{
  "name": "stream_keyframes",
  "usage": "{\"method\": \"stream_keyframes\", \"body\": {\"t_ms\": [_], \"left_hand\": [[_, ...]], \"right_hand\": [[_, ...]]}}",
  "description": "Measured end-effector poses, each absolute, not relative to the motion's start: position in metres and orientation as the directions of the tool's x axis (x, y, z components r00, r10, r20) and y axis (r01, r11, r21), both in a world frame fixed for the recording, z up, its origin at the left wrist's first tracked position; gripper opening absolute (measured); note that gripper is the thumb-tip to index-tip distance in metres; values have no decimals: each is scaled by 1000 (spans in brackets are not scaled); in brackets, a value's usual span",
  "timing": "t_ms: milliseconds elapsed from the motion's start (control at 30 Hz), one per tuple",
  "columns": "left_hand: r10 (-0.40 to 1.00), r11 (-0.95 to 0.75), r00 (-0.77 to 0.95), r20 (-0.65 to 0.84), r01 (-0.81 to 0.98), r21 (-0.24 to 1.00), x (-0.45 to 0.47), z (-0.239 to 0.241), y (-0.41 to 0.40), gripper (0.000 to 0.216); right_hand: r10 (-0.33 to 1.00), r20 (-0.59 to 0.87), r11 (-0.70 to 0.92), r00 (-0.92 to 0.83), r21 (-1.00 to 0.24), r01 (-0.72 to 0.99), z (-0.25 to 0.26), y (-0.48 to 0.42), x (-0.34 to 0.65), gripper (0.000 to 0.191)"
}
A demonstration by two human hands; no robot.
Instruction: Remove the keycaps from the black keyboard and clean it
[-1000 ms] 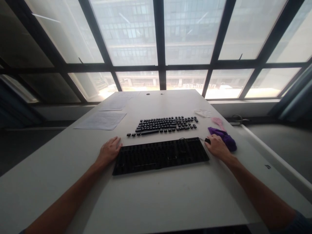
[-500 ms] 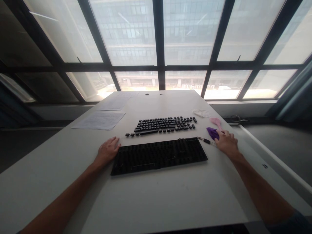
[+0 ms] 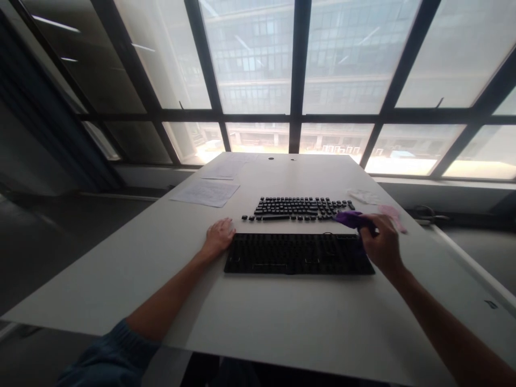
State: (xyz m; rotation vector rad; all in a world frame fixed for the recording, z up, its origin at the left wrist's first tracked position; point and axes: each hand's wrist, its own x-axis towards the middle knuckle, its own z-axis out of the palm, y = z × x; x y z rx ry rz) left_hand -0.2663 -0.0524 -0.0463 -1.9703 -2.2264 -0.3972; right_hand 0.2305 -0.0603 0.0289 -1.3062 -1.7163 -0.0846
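Observation:
A black keyboard base, its keycaps off, lies flat on the white table. My left hand rests beside its upper left corner, fingers stretched out and touching or nearly touching the edge. Above the right end of the base, my right hand is closed on a bunched purple cloth. Black keycaps stand in keyboard order just behind the base. The cloth and right hand cover part of the base's right end.
Behind my right hand lie a pink brush-like item and a crumpled clear plastic bag. Papers are spread at the table's far left. Large windows rise past the far edge of the white table.
My right hand has lifted the purple cloth from the table's right side and brought it left, over the base. My left hand keeps its place by the base. The camera view has turned.

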Motion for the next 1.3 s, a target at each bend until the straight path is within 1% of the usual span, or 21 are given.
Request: {"method": "stream_keyframes", "body": {"t_ms": [67, 133, 233, 333, 433, 467, 567, 633, 767, 800, 867, 967, 1000, 1067, 1167, 1300], "left_hand": [[952, 109, -133, 275, 989, 102, -265, -46, -54, 42], [953, 111, -134, 270, 989, 101, -264, -45, -55, 41], [955, 120, -142, 262, 988, 99, -262, -43, -57, 40], [956, 128, -149, 252, 987, 95, -260, -42, -59, 39], [960, 127, -145, 238, 988, 90, -261, -41, -61, 37], [962, 123, -141, 232, 988, 89, -261, -40, -62, 37], [967, 117, -134, 217, 989, 90, -262, -40, -64, 36], [966, 121, -139, 217, 988, 94, -261, -40, -64, 37], [961, 138, -160, 224, 984, 109, -259, -41, -63, 39], [960, 142, -165, 227, 983, 113, -258, -42, -63, 39], [957, 149, -174, 233, 982, 120, -257, -42, -62, 40], [952, 160, -186, 242, 979, 125, -256, -42, -61, 42], [951, 162, -189, 243, 979, 124, -256, -42, -62, 42], [951, 165, -190, 244, 979, 121, -255, -42, -62, 42], [952, 164, -188, 243, 980, 114, -255, -41, -63, 43], [955, 161, -181, 235, 982, 99, -257, -41, -64, 43]], "right_hand": [[733, 672, 535, -103, -476, 698, 34, -66, 180, 33], [741, 618, 619, -263, -475, 626, 37, -68, 127, 37], [718, 507, 692, -476, -453, 562, 35, -68, 50, 40], [679, 437, 734, -590, -408, 543, 28, -73, -17, 40], [644, 395, 765, -655, -331, 552, 19, -81, -64, 28], [633, 388, 774, -670, -305, 555, 16, -83, -74, 24], [626, 388, 778, -676, -267, 568, 9, -86, -87, 26], [615, 391, 788, -685, -287, 544, 7, -84, -83, 21], [508, 385, 856, -770, -325, 402, 10, -78, -62, 16], [501, 379, 859, -778, -328, 393, 12, -77, -56, 15], [560, 392, 826, -730, -338, 452, 16, -74, -46, 13], [723, 425, 688, -545, -367, 627, 20, -72, -38, 15], [759, 413, 644, -503, -371, 669, 20, -73, -38, 16], [790, 359, 609, -497, -360, 707, 20, -78, -42, 18], [742, 311, 670, -594, -337, 661, 19, -94, -56, 20], [614, 349, 788, -708, -318, 527, 22, -126, -76, 20]]}}
